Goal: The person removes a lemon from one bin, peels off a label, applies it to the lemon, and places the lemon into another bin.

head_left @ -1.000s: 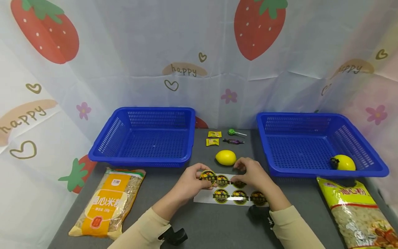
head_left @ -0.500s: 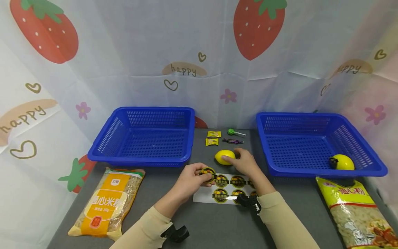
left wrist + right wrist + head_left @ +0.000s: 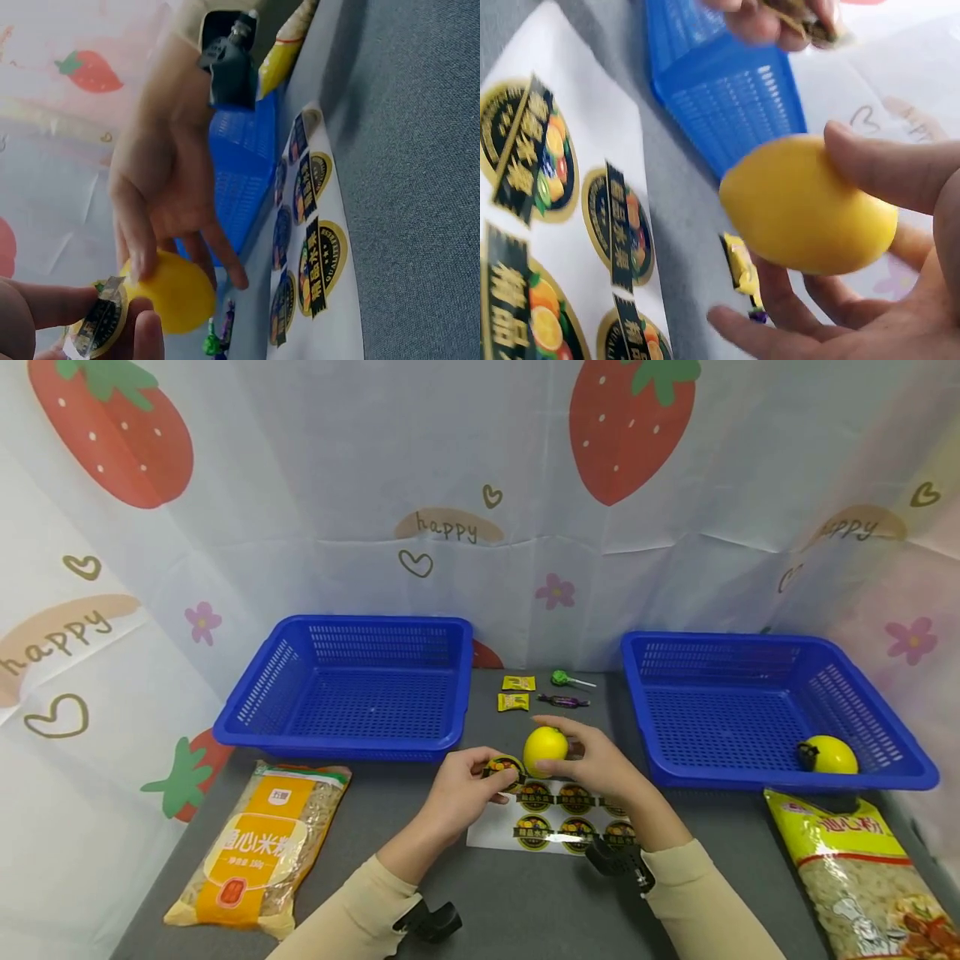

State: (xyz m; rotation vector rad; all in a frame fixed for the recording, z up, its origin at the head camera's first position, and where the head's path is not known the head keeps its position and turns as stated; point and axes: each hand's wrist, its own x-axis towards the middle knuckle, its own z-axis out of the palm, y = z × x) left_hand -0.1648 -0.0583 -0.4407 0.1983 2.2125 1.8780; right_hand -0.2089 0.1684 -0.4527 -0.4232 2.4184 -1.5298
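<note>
My left hand (image 3: pixel 459 795) pinches a round black-and-gold sticker (image 3: pixel 503 769) between thumb and fingers. Just to its right, my right hand (image 3: pixel 603 766) holds a yellow lemon (image 3: pixel 545 750), thumb on one side and fingers on the other. The right wrist view shows the lemon (image 3: pixel 802 206) off the table, its skin plain on this side. In the left wrist view the sticker (image 3: pixel 105 319) overlaps the lemon's edge. Below both hands lies a white sheet (image 3: pixel 487 837) with several matching stickers; the right hand and wrist cover part of it.
Blue baskets stand left (image 3: pixel 345 747) and right (image 3: pixel 735 774); a yellow fruit (image 3: pixel 834 755) with a dark patch sits in the right one. Behind are two yellow-wrapped candies (image 3: pixel 513 702), a purple candy (image 3: pixel 564 702) and a lollipop (image 3: pixel 560 678). Pasta bags lie left (image 3: pixel 255 852) and right (image 3: pixel 862 877).
My right hand has left the sticker sheet, taken hold of the lemon, lifted and turned it, and brought it near the sticker. The left hand stays almost in place with the sticker.
</note>
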